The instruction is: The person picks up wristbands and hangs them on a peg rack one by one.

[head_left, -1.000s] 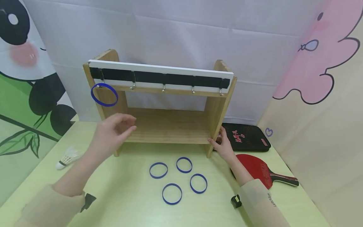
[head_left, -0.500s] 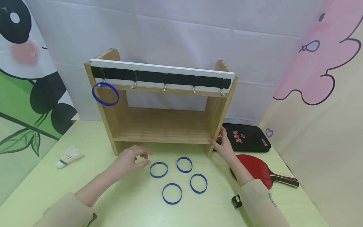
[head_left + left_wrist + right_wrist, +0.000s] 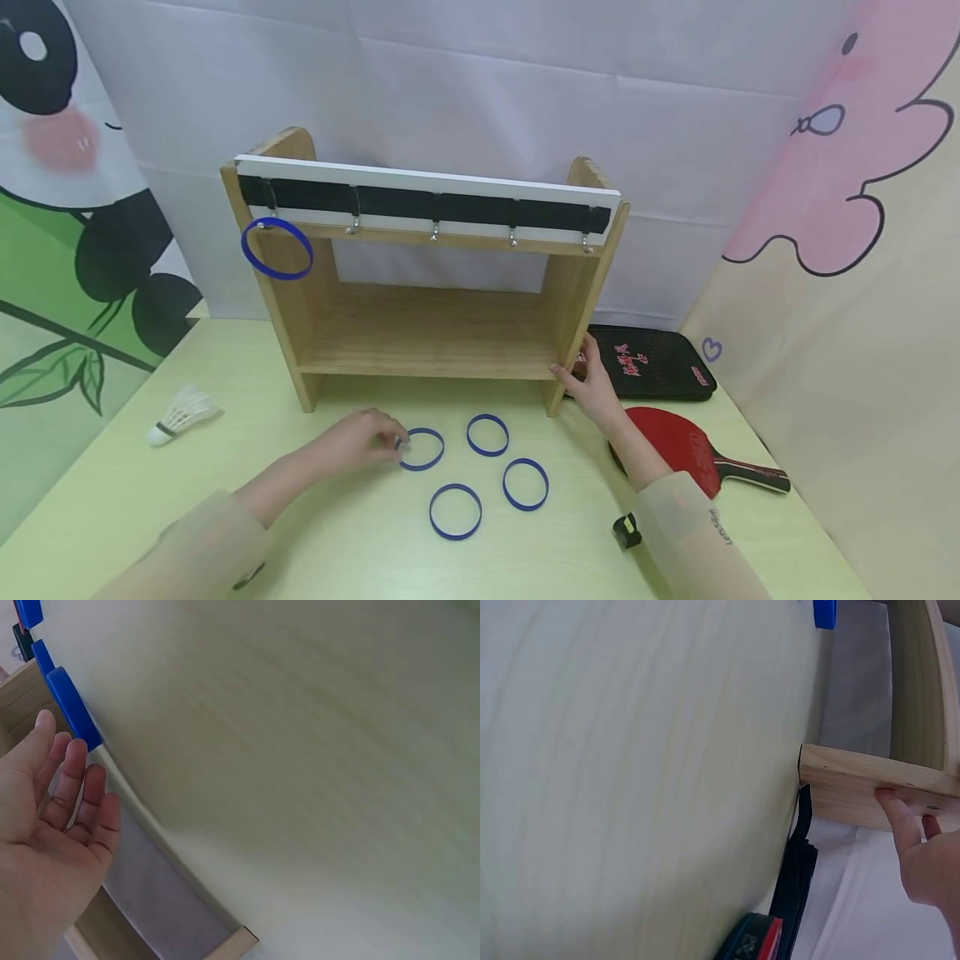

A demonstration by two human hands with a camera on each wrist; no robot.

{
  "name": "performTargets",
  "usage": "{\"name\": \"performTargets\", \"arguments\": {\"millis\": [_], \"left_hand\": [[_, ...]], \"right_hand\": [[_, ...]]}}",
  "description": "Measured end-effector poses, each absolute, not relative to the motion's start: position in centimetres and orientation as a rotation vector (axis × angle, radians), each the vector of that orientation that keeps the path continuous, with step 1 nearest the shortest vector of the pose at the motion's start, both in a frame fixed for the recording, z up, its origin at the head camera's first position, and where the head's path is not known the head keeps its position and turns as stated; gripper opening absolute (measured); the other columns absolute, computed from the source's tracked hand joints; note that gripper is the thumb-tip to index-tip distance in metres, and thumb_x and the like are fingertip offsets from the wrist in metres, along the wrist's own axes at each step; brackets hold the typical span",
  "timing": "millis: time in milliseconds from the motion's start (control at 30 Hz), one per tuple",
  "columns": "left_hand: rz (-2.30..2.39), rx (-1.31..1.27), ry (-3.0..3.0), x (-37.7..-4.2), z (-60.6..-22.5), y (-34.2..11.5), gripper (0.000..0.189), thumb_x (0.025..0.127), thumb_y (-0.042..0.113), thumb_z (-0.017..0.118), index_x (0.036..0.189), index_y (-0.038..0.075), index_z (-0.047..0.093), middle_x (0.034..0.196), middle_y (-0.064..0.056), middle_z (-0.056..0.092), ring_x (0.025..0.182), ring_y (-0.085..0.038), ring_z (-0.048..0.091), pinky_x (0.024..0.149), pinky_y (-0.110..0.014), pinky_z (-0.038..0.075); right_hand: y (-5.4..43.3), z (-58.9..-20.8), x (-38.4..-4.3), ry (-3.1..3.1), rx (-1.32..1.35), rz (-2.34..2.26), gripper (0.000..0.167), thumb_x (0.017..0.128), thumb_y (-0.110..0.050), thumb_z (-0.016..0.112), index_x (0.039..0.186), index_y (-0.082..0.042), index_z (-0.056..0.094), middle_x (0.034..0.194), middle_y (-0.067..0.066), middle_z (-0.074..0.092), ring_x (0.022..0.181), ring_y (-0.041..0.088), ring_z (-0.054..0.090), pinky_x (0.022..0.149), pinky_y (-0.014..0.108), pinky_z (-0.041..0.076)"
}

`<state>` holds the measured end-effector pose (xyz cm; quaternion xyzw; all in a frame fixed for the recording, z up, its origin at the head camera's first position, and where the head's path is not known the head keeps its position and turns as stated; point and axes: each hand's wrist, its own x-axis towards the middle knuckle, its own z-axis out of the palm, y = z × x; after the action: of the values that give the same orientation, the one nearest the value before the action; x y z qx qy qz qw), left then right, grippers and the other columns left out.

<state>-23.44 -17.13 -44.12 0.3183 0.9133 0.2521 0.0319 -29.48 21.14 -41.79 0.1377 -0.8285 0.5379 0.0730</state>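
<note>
My left hand (image 3: pixel 363 446) is low over the table, its fingertips right at the left edge of a blue ring (image 3: pixel 442 446). In the left wrist view, thumb and fingers are loosely bent and apart, with the blue ring (image 3: pixel 73 709) just beyond them. My right hand (image 3: pixel 596 392) grips the right side panel of a wooden shelf (image 3: pixel 427 333), thumb at the front edge and fingers along the outer face. Three more blue rings lie nearby: a back ring (image 3: pixel 471 433), a right ring (image 3: pixel 506 492) and a front ring (image 3: pixel 432 521).
Across the shelf top runs a white board (image 3: pixel 487 181) with several metal hooks; a blue ring (image 3: pixel 306 267) hangs on the leftmost. A shuttlecock (image 3: pixel 183 412) lies left. On the right are a black case (image 3: pixel 660 358), a red table tennis bat (image 3: pixel 671 442) and a small black object (image 3: pixel 626 532).
My left hand has come down from beneath the hanging ring and moved right to the leftmost ring on the table. The right hand stays at the shelf's side.
</note>
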Motion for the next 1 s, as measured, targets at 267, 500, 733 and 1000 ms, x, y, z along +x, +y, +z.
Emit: {"name": "performTargets", "arguments": {"millis": [267, 500, 733, 1000], "left_hand": [[0.71, 0.975, 2.769, -24.3, -44.7, -17.1, 0.011, 0.08, 0.022, 0.075, 0.09, 0.021, 0.073, 0.078, 0.019, 0.061, 0.077, -0.003, 0.052, 0.072, -0.026, 0.045], [0.73, 1.016, 2.732, -24.6, -44.5, -17.1, 0.009, 0.079, 0.022, 0.076, 0.086, 0.02, 0.072, 0.08, 0.017, 0.063, 0.077, -0.002, 0.053, 0.073, -0.026, 0.046], [0.844, 1.017, 2.703, -24.0, -43.7, -17.0, 0.014, 0.076, 0.018, 0.079, 0.087, 0.019, 0.07, 0.08, 0.015, 0.062, 0.077, -0.003, 0.054, 0.074, -0.027, 0.047], [0.967, 0.986, 2.717, -23.5, -43.4, -16.7, 0.012, 0.078, 0.015, 0.076, 0.088, 0.018, 0.069, 0.079, 0.013, 0.06, 0.075, -0.004, 0.053, 0.066, -0.022, 0.048]], "right_hand": [[21.1, -41.8, -29.5, -2.475, 0.415, 1.643, 0.074, 0.092, -0.018, 0.062, 0.148, -0.021, 0.015, 0.143, 0.016, 0.034, 0.113, 0.036, 0.051, 0.079, 0.048, 0.054], [20.4, -39.8, -28.1, -2.486, 0.415, 1.65, 0.073, 0.092, -0.011, 0.06, 0.148, -0.01, 0.013, 0.142, 0.022, 0.033, 0.112, 0.04, 0.05, 0.082, 0.051, 0.053], [20.4, -40.3, -28.5, -2.499, 0.408, 1.636, 0.073, 0.092, -0.012, 0.06, 0.148, -0.012, 0.013, 0.142, 0.021, 0.033, 0.111, 0.039, 0.051, 0.081, 0.049, 0.054], [21.0, -41.8, -29.5, -2.482, 0.399, 1.621, 0.074, 0.092, -0.019, 0.062, 0.148, -0.017, 0.014, 0.143, 0.018, 0.034, 0.112, 0.038, 0.051, 0.081, 0.048, 0.054]]}}
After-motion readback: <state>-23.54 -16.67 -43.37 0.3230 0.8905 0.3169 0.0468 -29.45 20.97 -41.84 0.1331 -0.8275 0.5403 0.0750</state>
